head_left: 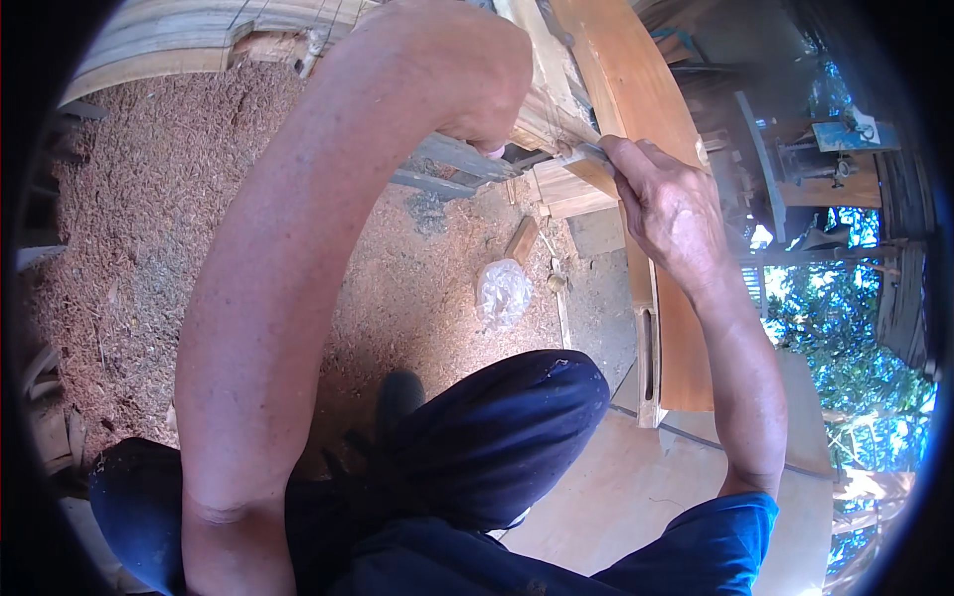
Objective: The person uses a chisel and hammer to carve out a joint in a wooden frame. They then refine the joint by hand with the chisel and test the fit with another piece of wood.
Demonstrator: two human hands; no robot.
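Note:
My left arm reaches up and bends over at the top. My left hand (pixel 487 109) is beside a pale wooden piece (pixel 545 124), and its fingers are mostly hidden behind the wrist, with one fingertip showing below. My right hand (pixel 668 204) is closed, thumb and fingers pinching a thin, flat greyish strip (pixel 590 152); its exact kind is unclear. The strip lies against the end of the pale wood. Right under it sits a light wooden block (pixel 574 187). A long orange-brown board (pixel 686 343) runs beneath my right hand and forearm, with a slot cut in its near end.
Sawdust and shavings (pixel 149 228) cover the floor on the left. A crumpled clear plastic bag (pixel 504 294) lies near a small wood offcut (pixel 522 240). Curved timber (pixel 149 50) stands at the far left. A metal vise-like fitting (pixel 820 169) is at the right. My bent knee (pixel 517 417) is below.

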